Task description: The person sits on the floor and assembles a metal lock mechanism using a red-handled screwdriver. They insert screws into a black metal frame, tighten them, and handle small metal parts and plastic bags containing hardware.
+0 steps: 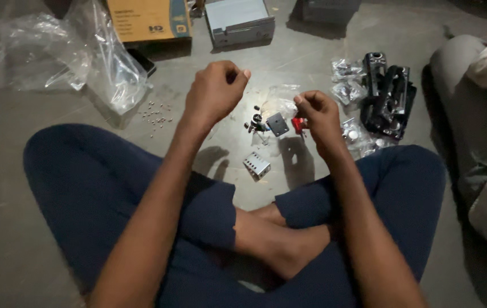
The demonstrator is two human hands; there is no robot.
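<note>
Curling into a loose fist with nothing visible inside, the left hand (216,91) hovered above the floor; the right hand (317,114) pinched fingertips together, contents too small to tell, just above a red part (298,124) and a grey plate (278,124).

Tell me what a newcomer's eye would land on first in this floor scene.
First, the two raised hands at the centre: the left hand loosely fisted, the right hand pinching something too small to make out. Between them, on the lit patch of floor, lie a small grey plate, a red part and a perforated metal bracket. To the right sits a black mechanical assembly among small plastic bags.
</note>
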